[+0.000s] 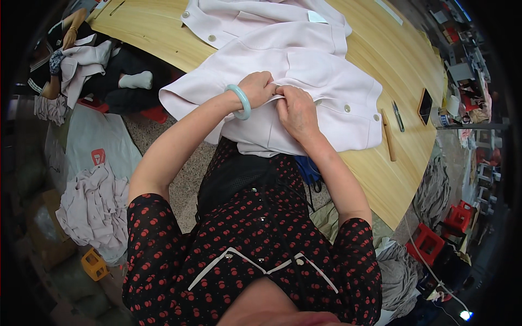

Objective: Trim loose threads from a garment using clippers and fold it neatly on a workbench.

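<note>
A pale pink garment [321, 65] lies across the near edge of a wooden table [353, 174], its lower part hanging over toward the wearer's lap. Two bare hands meet near its middle. The left hand [256, 87] has its fingers curled in, pinching the cloth at a raised edge; its exact fingertip contact is partly hidden. The right hand [298, 111], just beside it, pinches a fold of the same edge between thumb and fingers. To the right, round buttons [347, 108] sit along the garment's border. A pale green bangle [243, 102] circles the left wrist. Another pink garment [228, 19] lies beyond, partly under the first. On the table to the right are a brown stick [389, 136], a slim dark tool [398, 117] and a phone [424, 106]. The wearer's dress [261, 217] is black with red dots. At upper left, a co-worker's hand [69, 39] is near pale cloth [84, 61] gathered on the lap. Below that, a heap of pink clothes [95, 209] rests on white sheeting [100, 130], near a yellow stool [94, 264]. At lower right, grey cloth [399, 277] lies near a red stool [426, 244].
</note>
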